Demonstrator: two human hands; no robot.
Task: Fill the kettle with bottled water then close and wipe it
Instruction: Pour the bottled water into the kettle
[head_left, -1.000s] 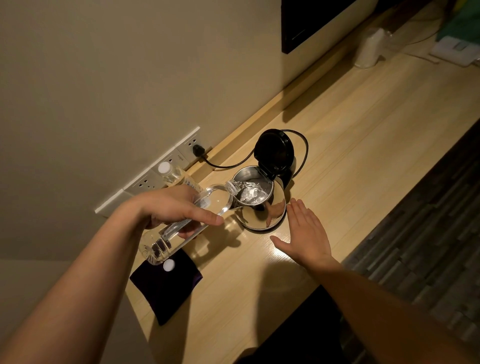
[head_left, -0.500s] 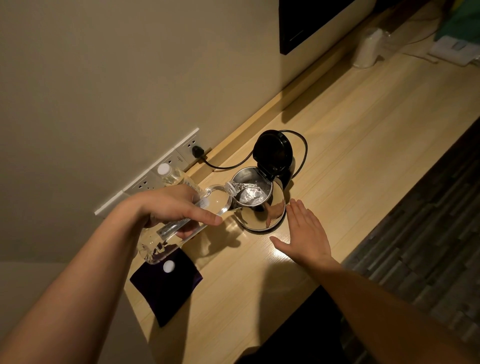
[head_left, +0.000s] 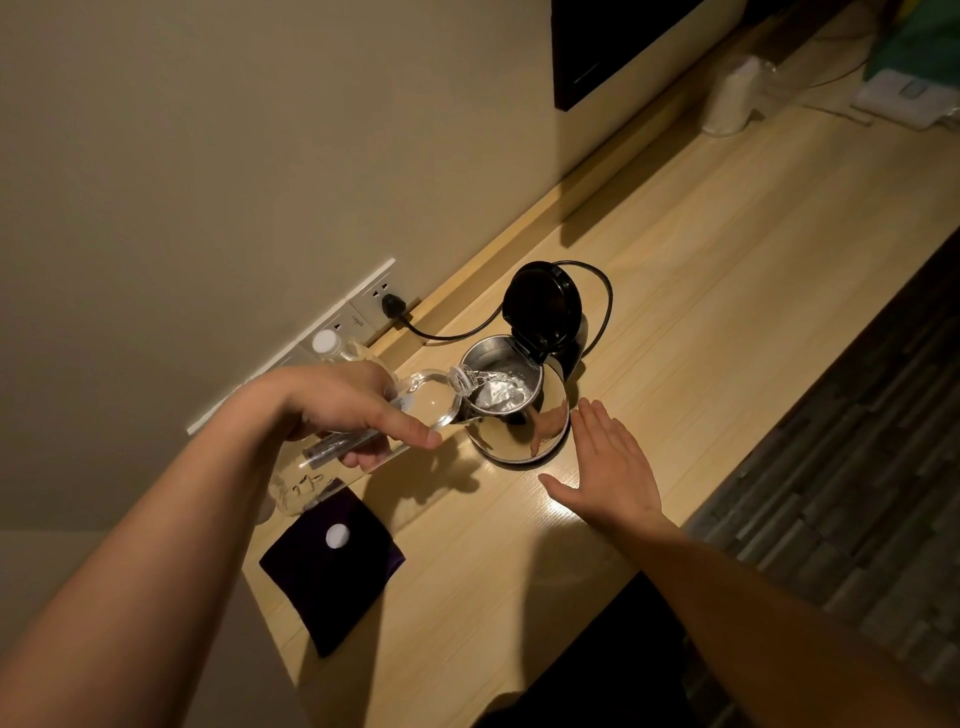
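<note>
We hold a clear plastic bottle (head_left: 363, 436) in our left hand (head_left: 337, 402), fingers wrapped round its body with the forefinger stretched along its side, and it is tipped nearly flat so that its open mouth sits over the rim of the steel kettle (head_left: 519, 415). Water runs from the mouth into the kettle, where it glints on the bottom. The kettle stands on the worktop (head_left: 727, 270) not far from its back edge, and its black lid (head_left: 543, 306) is hinged up and open. Our right hand (head_left: 605, 467) lies flat, palm down, on the worktop just beside the kettle on its near side, the fingers straight and close together, the thumb out to the side, holding nothing. A black cord (head_left: 452, 332) runs from behind the kettle to a plug in the wall socket strip (head_left: 332, 325) above the back edge. A second, capped bottle (head_left: 332, 348) stands against that back edge, partly hidden by our left hand. Near the left end of the worktop lies a dark cloth (head_left: 332, 566) with a white bottle cap (head_left: 337, 536) resting on it.
</note>
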